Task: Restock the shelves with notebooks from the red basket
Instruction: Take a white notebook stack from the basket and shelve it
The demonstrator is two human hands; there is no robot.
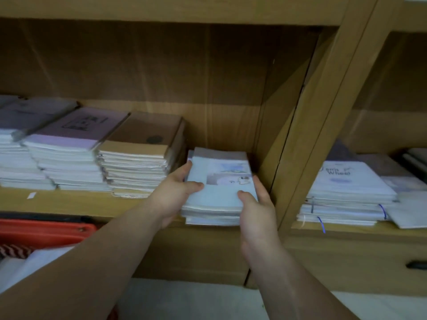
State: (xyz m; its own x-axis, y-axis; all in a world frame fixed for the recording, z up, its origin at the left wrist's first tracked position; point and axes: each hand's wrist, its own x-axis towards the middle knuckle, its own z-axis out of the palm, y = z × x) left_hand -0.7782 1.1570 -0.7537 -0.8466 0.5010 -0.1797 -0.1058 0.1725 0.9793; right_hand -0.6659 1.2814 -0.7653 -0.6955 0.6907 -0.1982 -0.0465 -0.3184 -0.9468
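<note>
A stack of light blue notebooks lies at the right end of the wooden shelf, its near end jutting past the shelf's front edge. My left hand grips the stack's left side, thumb on the top cover. My right hand grips the right near corner, thumb on top as well. The red basket shows at the lower left, below the shelf, partly hidden by my left forearm.
Left of the blue stack stand a brown-covered stack, a lilac-covered stack and a grey one. A wooden upright bounds the bay on the right. The neighbouring bay holds white notebooks. Drawers sit below.
</note>
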